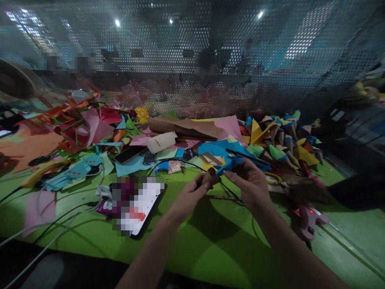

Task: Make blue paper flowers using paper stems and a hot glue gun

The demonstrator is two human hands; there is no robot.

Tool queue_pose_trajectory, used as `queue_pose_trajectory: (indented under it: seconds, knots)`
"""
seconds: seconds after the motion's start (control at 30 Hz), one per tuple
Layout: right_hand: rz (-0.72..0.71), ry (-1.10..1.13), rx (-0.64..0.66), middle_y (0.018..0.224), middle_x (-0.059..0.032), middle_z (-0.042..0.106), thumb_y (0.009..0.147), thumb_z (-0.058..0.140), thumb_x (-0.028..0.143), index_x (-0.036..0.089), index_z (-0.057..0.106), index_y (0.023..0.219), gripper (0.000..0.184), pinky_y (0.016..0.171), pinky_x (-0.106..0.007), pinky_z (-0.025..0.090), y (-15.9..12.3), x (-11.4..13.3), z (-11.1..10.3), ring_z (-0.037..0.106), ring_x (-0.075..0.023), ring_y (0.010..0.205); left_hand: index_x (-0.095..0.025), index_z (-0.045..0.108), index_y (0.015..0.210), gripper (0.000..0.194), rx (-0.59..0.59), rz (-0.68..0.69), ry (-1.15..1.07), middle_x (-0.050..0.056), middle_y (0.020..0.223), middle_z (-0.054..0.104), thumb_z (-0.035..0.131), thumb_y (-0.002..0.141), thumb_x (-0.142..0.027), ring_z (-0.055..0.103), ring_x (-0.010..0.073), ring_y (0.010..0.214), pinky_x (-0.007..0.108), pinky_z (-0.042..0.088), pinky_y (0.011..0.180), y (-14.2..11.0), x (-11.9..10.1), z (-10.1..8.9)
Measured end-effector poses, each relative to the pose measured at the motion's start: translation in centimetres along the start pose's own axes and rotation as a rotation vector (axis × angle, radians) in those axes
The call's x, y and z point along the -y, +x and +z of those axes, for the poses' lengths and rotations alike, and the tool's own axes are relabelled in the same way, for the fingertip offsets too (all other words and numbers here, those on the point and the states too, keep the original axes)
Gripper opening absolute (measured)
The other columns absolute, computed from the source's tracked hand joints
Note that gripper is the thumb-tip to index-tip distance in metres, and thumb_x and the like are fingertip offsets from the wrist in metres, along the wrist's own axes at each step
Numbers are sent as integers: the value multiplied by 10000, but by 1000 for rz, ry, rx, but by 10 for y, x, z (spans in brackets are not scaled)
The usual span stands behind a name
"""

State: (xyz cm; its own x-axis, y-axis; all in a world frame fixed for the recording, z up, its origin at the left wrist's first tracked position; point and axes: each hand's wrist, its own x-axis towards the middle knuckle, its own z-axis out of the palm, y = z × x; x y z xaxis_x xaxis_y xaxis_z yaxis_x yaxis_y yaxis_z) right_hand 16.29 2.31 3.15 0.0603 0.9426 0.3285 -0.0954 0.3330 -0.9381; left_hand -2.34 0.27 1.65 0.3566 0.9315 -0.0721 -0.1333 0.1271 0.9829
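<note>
Over the green table (216, 257), my left hand (189, 196) pinches a small brown paper tube (211, 176), its open end facing up and right. Close beside it, my right hand (254, 184) grips a piece of blue paper (231, 163) between thumb and fingers. The blue paper's left edge meets the tube's rim; whether the two are joined I cannot tell. Beneath my hands a thin brown stick (221, 197) and a black cable (230, 190) lie on the table.
A pink glue gun (311, 220) with a red light lies at the right, a yellow tool (45, 172) at the left. A device with a lit screen (144, 208) and a dark phone (130, 154) lie left of my hands. Paper scraps (93, 128) and paper cones (279, 138) pile along the back.
</note>
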Motion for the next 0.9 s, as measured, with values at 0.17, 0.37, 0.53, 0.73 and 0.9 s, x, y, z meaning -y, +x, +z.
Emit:
queue_pose_trajectory:
  seconds: [0.17,0.37,0.53,0.73,0.9]
  knots:
    - [-59,-140,24,803,20,676,750,782,208,236,654,833,155,746,-289,480,-3,7,2,617,-155,774,-194,562,1216,437,-10,-19,-3,81,1139,639,604,868,-455,572,223,1012,360,435,922,-3,-6,2]
    - [-109,-290,40,816,6,656,774,739,205,223,639,845,124,759,-314,466,-10,13,6,598,-173,791,-200,484,1146,382,-8,68,58,85,1200,605,660,832,-329,546,234,1134,359,424,977,0,-2,5]
    - [-164,-432,64,823,6,607,791,728,232,224,630,883,135,720,-302,449,-10,16,8,565,-170,777,-198,512,1186,362,-73,153,206,98,1242,617,621,852,-280,555,245,1161,382,407,1027,2,-1,4]
    - [-253,-477,58,969,-49,592,792,740,286,227,654,876,133,708,-305,453,-7,24,8,562,-206,894,-193,560,1202,382,-100,139,158,106,1266,635,640,857,-336,561,264,1188,393,415,1046,0,-4,6]
    - [-155,-431,88,752,4,580,805,732,333,223,629,810,151,641,-283,435,-8,23,9,513,-157,689,-222,581,1210,418,-108,69,72,90,1283,632,669,842,-400,544,278,1224,405,418,1055,0,0,6]
